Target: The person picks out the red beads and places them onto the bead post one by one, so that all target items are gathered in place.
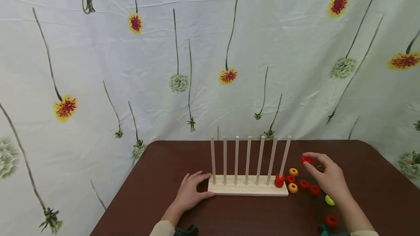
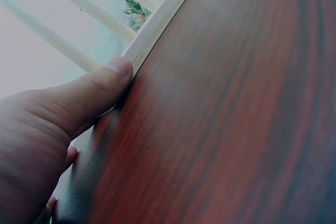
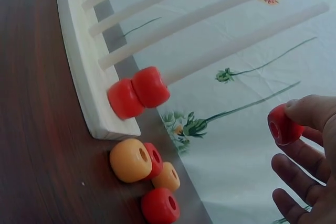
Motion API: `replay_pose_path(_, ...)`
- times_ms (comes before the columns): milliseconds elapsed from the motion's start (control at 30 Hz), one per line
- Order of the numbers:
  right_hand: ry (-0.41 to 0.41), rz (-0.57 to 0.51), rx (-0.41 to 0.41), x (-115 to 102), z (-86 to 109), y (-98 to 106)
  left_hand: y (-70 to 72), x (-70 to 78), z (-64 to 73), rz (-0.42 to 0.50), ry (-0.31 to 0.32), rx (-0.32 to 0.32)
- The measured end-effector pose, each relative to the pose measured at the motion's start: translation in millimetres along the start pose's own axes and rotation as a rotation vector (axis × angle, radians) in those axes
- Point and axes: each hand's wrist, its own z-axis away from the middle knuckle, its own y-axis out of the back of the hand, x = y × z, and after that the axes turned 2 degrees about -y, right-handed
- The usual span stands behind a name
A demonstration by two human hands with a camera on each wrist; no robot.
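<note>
A wooden peg stand (image 1: 244,190) with several upright rods stands on the table. Two red beads (image 1: 279,181) are stacked on its rightmost rod, seen closer in the right wrist view. My left hand (image 1: 191,192) grips the stand's left end, the thumb at the front edge and the index finger at the back corner. Between thumb and fingertips my right hand (image 1: 329,177) pinches a red bead (image 3: 283,125), raised to the right of the rods. Its hole shows in the right wrist view.
Near the stand's right end lie orange beads (image 1: 293,188) and loose red beads (image 1: 303,184). A yellow-green bead (image 1: 329,200) is by the right forearm, and another red bead (image 1: 331,221) lies closer to me. A flowered cloth (image 1: 203,101) hangs behind the dark table (image 1: 249,214).
</note>
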Motion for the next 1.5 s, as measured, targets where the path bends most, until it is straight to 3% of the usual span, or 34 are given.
replay_pose_path(233, 0.061, -0.012, 0.035, -8, -2.5, 1, 0.0, -2.0, 3.1, 0.000, -0.006, 0.010)
replay_pose_path(533, 0.146, -0.034, 0.089, -34, -13.1, 16, -1.9, -1.5, -0.3, 0.007, -0.012, 0.015)
replay_pose_path(800, 0.172, -0.046, 0.089, -53, -20.7, 21, -2.1, -1.2, -0.4, -0.010, -0.005, 0.018)
replay_pose_path(1500, 0.221, -0.090, 0.122, -76, -33.7, 27, -0.6, 1.1, -0.6, -0.002, -0.010, 0.018)
